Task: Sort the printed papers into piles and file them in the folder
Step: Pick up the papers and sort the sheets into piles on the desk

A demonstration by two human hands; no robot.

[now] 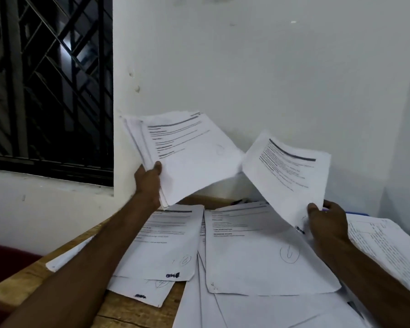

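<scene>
head | left hand (pixel 149 179) grips a raised stack of papers (pixel 187 152), likely the unsorted supply | right hand (pixel 327 221) pinches a single sheet (pixel 287 171) for placing | sorted piles (pixel 265 252) spread on tabletop (pixel 128 313) | folder possibly the blue edge (pixel 356 213) at right

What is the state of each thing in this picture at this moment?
left hand, grips the paper stack
paper stack, raised above the table
right hand, pinches the single sheet
single sheet, raised, tilted
loose papers, lying flat, overlapping on the table
</scene>
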